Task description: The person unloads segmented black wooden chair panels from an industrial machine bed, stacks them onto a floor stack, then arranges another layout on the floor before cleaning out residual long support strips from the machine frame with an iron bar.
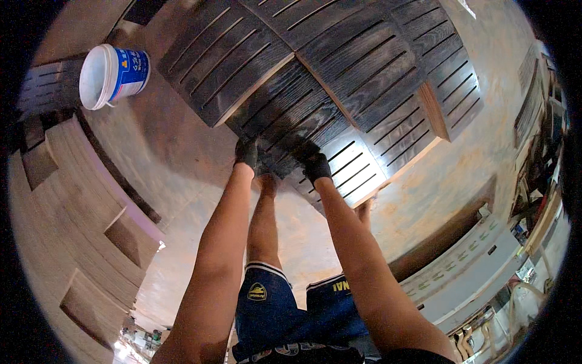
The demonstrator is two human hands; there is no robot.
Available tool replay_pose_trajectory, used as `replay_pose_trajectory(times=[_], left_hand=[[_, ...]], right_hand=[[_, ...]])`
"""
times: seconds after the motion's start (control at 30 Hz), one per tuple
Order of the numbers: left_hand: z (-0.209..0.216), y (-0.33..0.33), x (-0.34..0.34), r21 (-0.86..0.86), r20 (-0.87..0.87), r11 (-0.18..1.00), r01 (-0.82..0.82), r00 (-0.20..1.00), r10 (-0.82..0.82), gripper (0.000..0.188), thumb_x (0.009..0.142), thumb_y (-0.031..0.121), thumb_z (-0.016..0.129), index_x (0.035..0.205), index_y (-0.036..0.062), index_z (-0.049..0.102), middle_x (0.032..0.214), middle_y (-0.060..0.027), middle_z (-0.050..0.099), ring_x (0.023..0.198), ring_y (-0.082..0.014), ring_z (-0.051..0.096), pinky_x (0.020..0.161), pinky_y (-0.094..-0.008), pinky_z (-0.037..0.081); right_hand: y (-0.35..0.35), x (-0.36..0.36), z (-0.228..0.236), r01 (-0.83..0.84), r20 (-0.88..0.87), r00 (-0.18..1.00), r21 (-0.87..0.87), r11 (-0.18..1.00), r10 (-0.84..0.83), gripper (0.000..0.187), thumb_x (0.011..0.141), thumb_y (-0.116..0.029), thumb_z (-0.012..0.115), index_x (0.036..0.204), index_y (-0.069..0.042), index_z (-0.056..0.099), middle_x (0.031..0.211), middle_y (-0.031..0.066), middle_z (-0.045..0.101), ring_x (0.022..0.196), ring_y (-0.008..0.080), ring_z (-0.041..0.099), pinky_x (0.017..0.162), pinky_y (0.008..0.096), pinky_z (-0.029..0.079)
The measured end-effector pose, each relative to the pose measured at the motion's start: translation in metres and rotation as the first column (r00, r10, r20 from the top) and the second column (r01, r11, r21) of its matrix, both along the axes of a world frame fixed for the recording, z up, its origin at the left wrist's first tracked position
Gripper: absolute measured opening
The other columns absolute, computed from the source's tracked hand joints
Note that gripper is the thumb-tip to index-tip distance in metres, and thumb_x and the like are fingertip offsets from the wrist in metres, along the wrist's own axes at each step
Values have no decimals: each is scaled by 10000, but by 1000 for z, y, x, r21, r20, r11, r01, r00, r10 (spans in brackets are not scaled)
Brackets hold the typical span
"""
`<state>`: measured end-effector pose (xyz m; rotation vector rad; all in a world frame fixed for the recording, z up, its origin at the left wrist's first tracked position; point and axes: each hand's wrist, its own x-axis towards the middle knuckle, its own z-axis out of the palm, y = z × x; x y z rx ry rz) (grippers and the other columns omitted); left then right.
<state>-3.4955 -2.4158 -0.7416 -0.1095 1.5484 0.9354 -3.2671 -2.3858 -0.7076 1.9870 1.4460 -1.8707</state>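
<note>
Several black wooden panels with long slots lie overlapping on the floor in front of me. My left hand [246, 153], in a dark glove, is closed at the near left edge of the middle slotted panel [291, 91]. My right hand [316, 166], also dark-gloved, is closed at that panel's near right side, next to a shiny slotted panel [357, 167] that catches the light. The fingertips of both hands blend into the dark wood and are hard to make out. My bare feet stand close to the panels' near edge.
A white bucket with a blue label [130, 74] lies tipped on the floor at far left. Stacked brown boards [91, 212] stand along the left side. At right are a long grey-white board [461, 273] and clutter along the wall.
</note>
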Motion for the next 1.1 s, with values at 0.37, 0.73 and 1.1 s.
replay_pose_trajectory(times=[0.37, 0.73, 1.1], left_hand=[[-34, -53, -13, -416, 818, 729, -543, 127, 562, 567, 861, 412, 548, 1321, 107, 421, 1292, -108, 486, 1129, -317, 480, 899, -474, 397], [1, -4, 31, -48, 645, 936, -349, 705, 296, 579, 848, 460, 555, 1290, 98, 463, 1295, -111, 496, 1165, -316, 460, 932, -478, 400], [20, 80, 80, -269, -602, 961, -66, 791, -114, 724, 817, 477, 575, 1318, -6, 374, 1343, -213, 397, 1237, -339, 388, 997, -424, 344]], right_hand=[[100, 75, 15, 962, -312, -16, -265, 71, -950, 331, 903, -298, 470, 1162, -104, 537, 1073, 43, 583, 1005, 185, 491, 904, 411, 342], [138, 103, 56, -19, -68, 997, 380, 925, 48, 576, 811, -60, 558, 1354, -58, 368, 1371, 103, 421, 1265, 237, 389, 1069, 282, 286], [139, 113, 43, 154, -243, 965, 208, 966, -102, 592, 777, 45, 521, 1346, -52, 387, 1373, 98, 422, 1271, 201, 389, 1062, 277, 295]])
